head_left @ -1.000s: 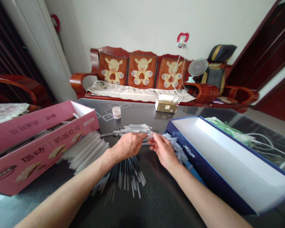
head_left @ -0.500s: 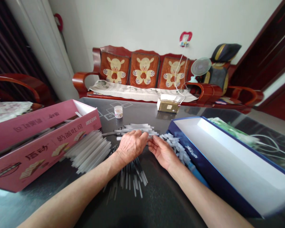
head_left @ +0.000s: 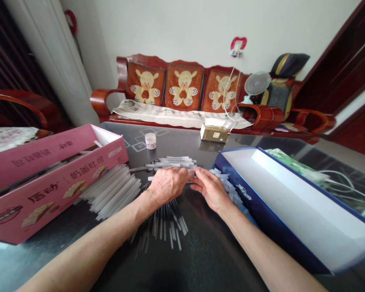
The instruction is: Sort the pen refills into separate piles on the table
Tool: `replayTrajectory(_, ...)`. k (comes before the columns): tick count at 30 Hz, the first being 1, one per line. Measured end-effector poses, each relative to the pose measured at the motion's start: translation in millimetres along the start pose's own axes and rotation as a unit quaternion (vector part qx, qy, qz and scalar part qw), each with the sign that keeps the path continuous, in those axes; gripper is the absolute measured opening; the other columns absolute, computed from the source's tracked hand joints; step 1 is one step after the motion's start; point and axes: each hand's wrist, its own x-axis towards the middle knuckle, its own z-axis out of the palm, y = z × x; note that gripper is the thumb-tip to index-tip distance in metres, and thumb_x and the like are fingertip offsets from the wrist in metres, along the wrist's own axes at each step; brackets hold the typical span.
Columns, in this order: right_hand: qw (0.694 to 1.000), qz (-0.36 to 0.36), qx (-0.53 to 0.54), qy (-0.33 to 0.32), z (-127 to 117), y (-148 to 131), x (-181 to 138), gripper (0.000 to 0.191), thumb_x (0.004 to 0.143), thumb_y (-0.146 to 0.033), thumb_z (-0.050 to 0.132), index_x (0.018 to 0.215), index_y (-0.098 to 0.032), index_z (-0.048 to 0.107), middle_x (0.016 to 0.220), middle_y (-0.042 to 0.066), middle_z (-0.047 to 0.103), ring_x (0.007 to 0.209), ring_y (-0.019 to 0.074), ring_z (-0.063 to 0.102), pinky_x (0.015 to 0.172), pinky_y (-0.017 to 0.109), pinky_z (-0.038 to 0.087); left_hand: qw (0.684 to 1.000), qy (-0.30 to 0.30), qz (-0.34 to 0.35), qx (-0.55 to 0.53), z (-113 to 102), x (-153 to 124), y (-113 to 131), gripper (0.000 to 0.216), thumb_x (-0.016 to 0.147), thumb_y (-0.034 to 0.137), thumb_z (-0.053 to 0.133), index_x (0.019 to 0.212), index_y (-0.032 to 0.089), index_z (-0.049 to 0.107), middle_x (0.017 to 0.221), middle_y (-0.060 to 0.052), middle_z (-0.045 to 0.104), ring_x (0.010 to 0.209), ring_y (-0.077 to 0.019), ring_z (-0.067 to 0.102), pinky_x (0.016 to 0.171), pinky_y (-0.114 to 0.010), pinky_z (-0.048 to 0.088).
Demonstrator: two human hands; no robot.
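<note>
My left hand [head_left: 168,183] and my right hand [head_left: 211,187] meet at the middle of the dark table [head_left: 200,259], fingers curled and pinched together on a thin white tube [head_left: 192,175] held between them. Just beyond the hands lies a small pile of finished white tubes [head_left: 172,162]. A fan of clear tubes [head_left: 114,188] lies to the left. Thin dark refills [head_left: 164,221] are spread under my left wrist. Small white caps [head_left: 228,188] are heaped by my right hand.
A pink carton [head_left: 48,182] lies open at the left, a blue box with a white inside [head_left: 292,202] at the right. A small white jar [head_left: 150,140] and a tissue box [head_left: 214,132] stand farther back. A wooden sofa [head_left: 182,93] lines the wall.
My hands have stayed together over the tubes; the right hand turned from palm-up to back-up, and the fingers closed again on the tube. The view shifted slightly.
</note>
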Motion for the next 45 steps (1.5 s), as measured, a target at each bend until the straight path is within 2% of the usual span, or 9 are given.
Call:
replayTrajectory(4,0.996,0.041,-0.053,0.051,0.8,0.8,0.2,0.032,0.065,-0.044,0.078,0.077,-0.016,0.067,0.073,0.004,0.071,0.06,0.0128,0.064,0.05,0.021,0.05,1.0,0.003,0.014,0.012,1.4,-0.7,0.4,0.032,0.096,0.033,0.032,0.087,0.018,0.058,0.078,-0.006,0.064,0.075,-0.0184,0.063,0.063,-0.025,0.043)
replayTrajectory(7,0.995,0.059,-0.063,0.059,-0.6,1.8,1.2,0.033,0.065,-0.045,0.078,0.073,-0.015,0.066,0.069,0.004,0.069,0.055,0.0108,0.061,0.047,0.02,0.049,1.0,-0.001,0.01,0.01,2.7,-0.6,0.6,0.032,0.096,0.033,0.032,0.087,0.018,0.059,0.077,-0.007,0.065,0.074,-0.0181,0.063,0.063,-0.025,0.043)
replayTrajectory(11,0.999,0.042,-0.024,0.022,-3.5,1.3,1.5,0.03,0.064,-0.04,0.079,0.077,-0.015,0.068,0.073,0.003,0.07,0.061,0.01,0.063,0.054,0.019,0.05,1.0,-0.01,-0.002,-0.004,1.3,-0.1,-1.4,0.034,0.097,0.037,0.031,0.088,0.019,0.058,0.077,-0.005,0.066,0.07,-0.0172,0.063,0.058,-0.024,0.039)
replayTrajectory(16,0.998,0.047,0.008,-0.035,-3.8,-0.2,-0.3,0.03,0.066,-0.034,0.078,0.091,-0.021,0.066,0.09,0.002,0.071,0.081,0.0164,0.068,0.057,0.023,0.053,1.0,-0.022,-0.005,0.005,-0.9,0.2,-4.4,0.036,0.097,0.039,0.03,0.089,0.019,0.06,0.076,-0.005,0.067,0.064,-0.016,0.062,0.055,-0.023,0.037)
replayTrajectory(21,0.996,0.063,-0.053,0.023,-2.1,5.3,0.1,0.028,0.072,-0.044,0.072,0.08,-0.018,0.065,0.075,0.004,0.07,0.061,0.0124,0.065,0.047,0.019,0.049,0.999,-0.034,-0.011,0.007,-1.2,0.1,-2.1,0.037,0.096,0.038,0.03,0.088,0.019,0.06,0.076,-0.007,0.067,0.063,-0.0159,0.061,0.057,-0.024,0.038)
replayTrajectory(28,0.999,0.025,-0.021,-0.031,-2.9,2.6,-0.5,0.027,0.067,-0.033,0.076,0.088,-0.021,0.067,0.091,0.002,0.071,0.083,0.0167,0.068,0.058,0.022,0.054,0.999,-0.045,-0.005,-0.011,0.3,-0.5,-4.6,0.035,0.096,0.039,0.031,0.092,0.018,0.059,0.079,-0.007,0.066,0.065,-0.0152,0.061,0.059,-0.023,0.04)
replayTrajectory(34,0.995,0.07,-0.06,0.023,-2.5,4.6,0.2,0.028,0.072,-0.044,0.071,0.08,-0.018,0.065,0.077,0.004,0.071,0.061,0.0129,0.065,0.045,0.019,0.049,0.999,-0.045,0.001,0.004,1.0,-1.3,-3.0,0.036,0.097,0.039,0.029,0.091,0.019,0.059,0.077,-0.007,0.065,0.064,-0.0178,0.06,0.058,-0.026,0.04)
replayTrajectory(41,0.999,0.031,-0.031,-0.022,-2.4,0.9,-0.7,0.027,0.066,-0.033,0.076,0.087,-0.021,0.065,0.091,0.002,0.071,0.08,0.0161,0.067,0.053,0.021,0.053,0.999,-0.045,0.013,-0.005,4.1,-0.2,-5.4,0.034,0.097,0.035,0.029,0.092,0.019,0.059,0.08,-0.006,0.064,0.069,-0.0164,0.06,0.061,-0.025,0.041)
replayTrajectory(45,0.996,0.067,-0.055,0.012,-2.0,2.0,-0.2,0.024,0.073,-0.041,0.071,0.082,-0.02,0.065,0.08,0.004,0.071,0.066,0.0148,0.067,0.044,0.02,0.05,0.999,-0.038,0.01,-0.007,3.7,-0.5,-3.7,0.034,0.097,0.036,0.029,0.089,0.018,0.057,0.081,-0.006,0.064,0.072,-0.0176,0.06,0.06,-0.025,0.04)
